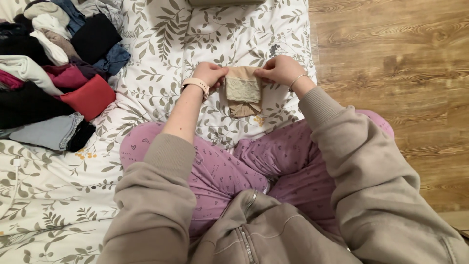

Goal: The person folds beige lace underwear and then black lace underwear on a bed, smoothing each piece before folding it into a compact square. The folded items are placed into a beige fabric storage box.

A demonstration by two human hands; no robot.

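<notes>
A small beige garment (243, 91) with a lace band hangs folded between my two hands, just above the leaf-patterned bedsheet (166, 44). My left hand (211, 73) pinches its top left corner; a pale watch strap circles that wrist. My right hand (279, 68), with a thin bracelet on the wrist, pinches the top right corner. Both arms wear grey-brown sweatshirt sleeves, the left one pushed up. My crossed legs in purple heart-print trousers (229, 166) lie under the hands.
A heap of folded and loose clothes (49, 68) in black, white, red, maroon and pale blue fills the bed's upper left. A wooden floor (391, 58) runs along the right of the bed. A white cable (14, 181) lies at the left edge.
</notes>
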